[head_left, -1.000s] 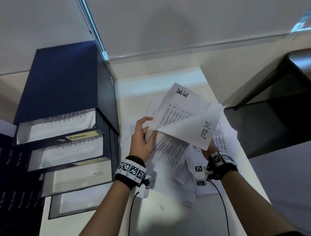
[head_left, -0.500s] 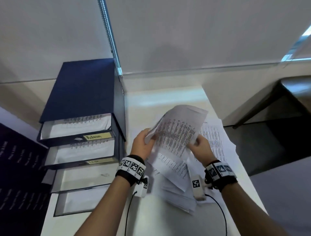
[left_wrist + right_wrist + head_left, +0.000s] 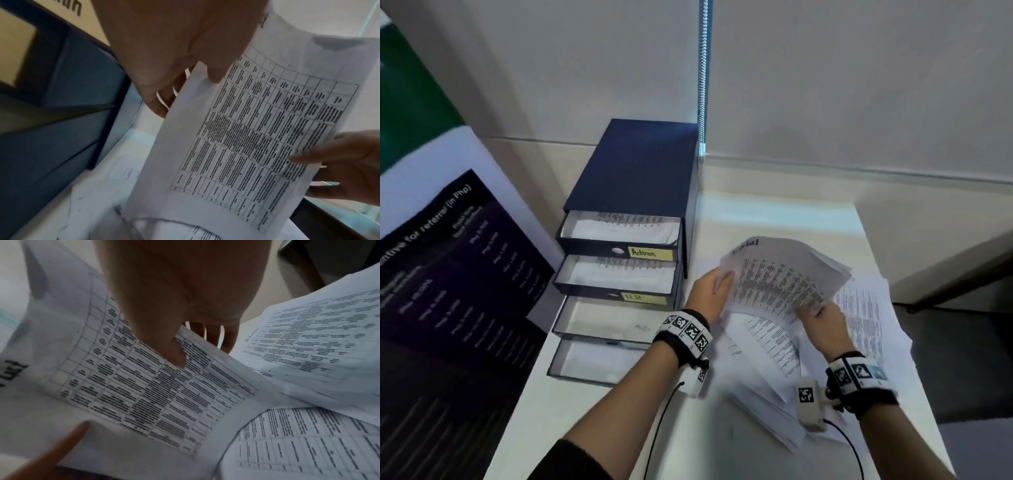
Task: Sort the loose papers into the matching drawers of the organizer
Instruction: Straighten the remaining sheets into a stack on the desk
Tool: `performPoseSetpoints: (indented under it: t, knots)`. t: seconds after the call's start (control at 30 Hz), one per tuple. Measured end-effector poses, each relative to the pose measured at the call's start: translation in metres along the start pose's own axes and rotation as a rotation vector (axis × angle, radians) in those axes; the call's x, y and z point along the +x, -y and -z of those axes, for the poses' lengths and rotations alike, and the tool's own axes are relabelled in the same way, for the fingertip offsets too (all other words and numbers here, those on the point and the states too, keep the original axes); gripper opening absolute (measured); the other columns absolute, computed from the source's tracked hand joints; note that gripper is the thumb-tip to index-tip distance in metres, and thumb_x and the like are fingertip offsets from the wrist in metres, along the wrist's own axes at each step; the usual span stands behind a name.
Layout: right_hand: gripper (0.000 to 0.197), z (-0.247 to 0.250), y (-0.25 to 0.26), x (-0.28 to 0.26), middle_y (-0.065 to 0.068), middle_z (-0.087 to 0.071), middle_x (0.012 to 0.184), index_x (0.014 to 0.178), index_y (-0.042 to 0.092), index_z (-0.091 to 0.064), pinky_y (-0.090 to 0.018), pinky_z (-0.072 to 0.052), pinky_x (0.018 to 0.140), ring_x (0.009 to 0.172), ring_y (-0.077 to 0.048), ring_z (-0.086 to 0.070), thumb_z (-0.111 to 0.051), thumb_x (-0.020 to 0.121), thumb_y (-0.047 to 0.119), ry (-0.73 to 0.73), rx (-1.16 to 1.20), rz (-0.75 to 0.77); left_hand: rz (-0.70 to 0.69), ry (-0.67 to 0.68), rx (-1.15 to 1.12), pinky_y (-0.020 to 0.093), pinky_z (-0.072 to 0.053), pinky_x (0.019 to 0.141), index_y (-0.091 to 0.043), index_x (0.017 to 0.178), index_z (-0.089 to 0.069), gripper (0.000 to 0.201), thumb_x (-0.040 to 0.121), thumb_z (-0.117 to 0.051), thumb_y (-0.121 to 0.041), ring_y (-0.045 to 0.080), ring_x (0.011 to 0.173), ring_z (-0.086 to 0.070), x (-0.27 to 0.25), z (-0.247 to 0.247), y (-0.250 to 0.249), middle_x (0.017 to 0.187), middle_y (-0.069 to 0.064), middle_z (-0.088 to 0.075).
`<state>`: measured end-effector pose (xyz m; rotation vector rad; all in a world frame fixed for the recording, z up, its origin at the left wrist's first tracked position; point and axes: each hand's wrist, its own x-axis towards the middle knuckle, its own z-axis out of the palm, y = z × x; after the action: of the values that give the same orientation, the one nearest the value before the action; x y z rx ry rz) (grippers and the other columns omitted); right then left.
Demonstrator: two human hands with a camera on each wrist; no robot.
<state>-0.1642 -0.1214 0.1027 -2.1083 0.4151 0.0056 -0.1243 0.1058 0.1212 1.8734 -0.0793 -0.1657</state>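
Both hands hold a thin sheaf of printed table sheets point(image 3: 780, 274) above the loose paper pile point(image 3: 866, 315) on the white desk. My left hand point(image 3: 710, 291) pinches the sheaf's left edge, thumb on top point(image 3: 213, 71). My right hand point(image 3: 820, 320) pinches its near right edge, thumb on the print point(image 3: 176, 356). The dark blue drawer organizer point(image 3: 633, 164) stands left of the papers with all its drawers pulled out. The top drawer, labelled "Admin" point(image 3: 650, 253), and the second, labelled "HR" point(image 3: 643, 297), hold sheets. The third drawer point(image 3: 599, 318) looks bare.
A dark printed poster board point(image 3: 448, 291) leans left of the organizer. A beaded blind chain point(image 3: 702, 78) hangs behind it. The desk edge point(image 3: 876, 260) drops off at the right beside a dark chair or table. Wrist camera cables trail across the near desk.
The head view has swung left and back, showing more of the poster. The right hand has come up from under the sheets, and both hands now hold one gathered sheaf.
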Motion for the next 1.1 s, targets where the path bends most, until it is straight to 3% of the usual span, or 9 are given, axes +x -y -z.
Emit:
performPoseSetpoints:
  t: [0.3, 0.4, 0.47, 0.53, 0.63, 0.73, 0.83, 0.97, 1.1]
  knots:
    - [0.045, -0.014, 0.11, -0.043, 0.01, -0.063, 0.12, 0.137, 0.018, -0.045, -0.031, -0.053, 0.091, 0.107, -0.002, -0.063, -0.062, 0.095, 0.015, 0.145, 0.267, 0.329, -0.142, -0.266, -0.122, 0.017, -0.048, 0.098, -0.02, 0.133, -0.045, 0.037, 0.1, -0.053, -0.034, -0.014, 0.111, -0.054, -0.039, 0.108, -0.047, 0.127, -0.011, -0.059]
    - [0.081, -0.052, 0.132, -0.068, 0.034, -0.044, 0.134, 0.155, 0.035, -0.009, -0.02, -0.047, 0.094, 0.117, 0.015, -0.05, -0.059, 0.096, 0.01, 0.25, 0.297, 0.372, -0.127, -0.343, -0.014, 0.032, -0.05, 0.1, -0.029, 0.15, -0.026, 0.061, 0.098, -0.057, -0.026, 0.009, 0.117, -0.06, -0.063, 0.16, -0.036, 0.136, -0.005, -0.055]
    - [0.085, -0.087, 0.138, -0.088, 0.051, -0.026, 0.133, 0.155, 0.041, -0.004, -0.03, -0.039, 0.106, 0.132, 0.001, -0.041, -0.058, 0.097, 0.009, 0.307, 0.257, 0.394, -0.012, -0.354, 0.126, 0.043, -0.049, 0.102, -0.038, 0.154, -0.013, 0.072, 0.098, -0.056, -0.025, 0.023, 0.113, -0.063, -0.085, 0.19, -0.022, 0.136, -0.002, -0.058]
    - [0.075, -0.123, 0.133, -0.104, 0.042, -0.025, 0.145, 0.154, 0.039, -0.018, -0.048, -0.031, 0.116, 0.14, -0.019, -0.038, -0.056, 0.098, 0.007, 0.393, 0.19, 0.468, 0.081, -0.352, 0.19, 0.049, -0.05, 0.099, -0.043, 0.153, -0.007, 0.077, 0.097, -0.056, -0.025, 0.029, 0.11, -0.065, -0.111, 0.216, -0.007, 0.137, -0.001, -0.058]
    - [0.045, -0.175, 0.111, -0.125, 0.023, -0.051, 0.138, 0.134, 0.033, -0.055, -0.044, -0.032, 0.117, 0.132, 0.008, -0.043, -0.056, 0.098, 0.006, 0.625, 0.137, 0.462, 0.217, -0.35, 0.184, 0.031, -0.053, 0.092, -0.044, 0.154, -0.005, 0.082, 0.096, -0.059, -0.021, 0.016, 0.105, -0.065, -0.151, 0.25, 0.011, 0.137, 0.004, -0.057]
    - [0.04, -0.212, 0.09, -0.157, 0.023, -0.056, 0.131, 0.123, 0.031, -0.065, -0.038, -0.033, 0.117, 0.126, 0.013, -0.044, -0.06, 0.094, 0.004, 0.853, 0.155, 0.274, 0.324, -0.289, 0.241, 0.01, -0.047, 0.059, -0.045, 0.151, -0.022, 0.073, 0.096, -0.056, -0.011, 0.008, 0.08, -0.064, -0.185, 0.276, 0.038, 0.117, 0.004, -0.061]
    - [0.041, -0.241, 0.065, -0.181, 0.011, -0.052, 0.143, 0.122, 0.03, -0.067, -0.037, -0.048, 0.101, 0.114, -0.011, -0.06, -0.062, 0.092, 0.003, 0.98, 0.164, 0.104, 0.425, -0.153, 0.27, 0.026, -0.055, 0.061, -0.045, 0.113, -0.065, 0.038, 0.093, -0.055, -0.014, 0.02, 0.078, -0.07, -0.207, 0.289, 0.083, 0.114, -0.001, -0.069]
    - [0.042, -0.258, 0.038, -0.196, 0.008, -0.049, 0.146, 0.114, 0.035, -0.072, -0.052, -0.048, 0.086, 0.118, -0.057, -0.048, -0.06, 0.088, 0.004, 1.07, 0.161, -0.095, 0.653, 0.044, 0.341, 0.026, -0.052, 0.089, -0.036, 0.086, -0.076, 0.01, 0.087, -0.068, -0.04, 0.009, 0.097, -0.066, -0.231, 0.301, 0.14, 0.101, -0.014, -0.072]
    - [0.041, -0.25, 0.039, -0.181, 0.003, -0.048, 0.147, 0.115, 0.028, -0.071, -0.028, -0.045, 0.098, 0.13, -0.021, -0.049, -0.052, 0.094, -0.002, 0.988, 0.196, -0.155, 0.749, 0.046, 0.173, 0.024, -0.051, 0.059, -0.022, 0.104, -0.074, 0.015, 0.089, -0.071, -0.024, 0.012, 0.061, -0.056, -0.242, 0.298, 0.171, 0.085, 0.003, -0.064]
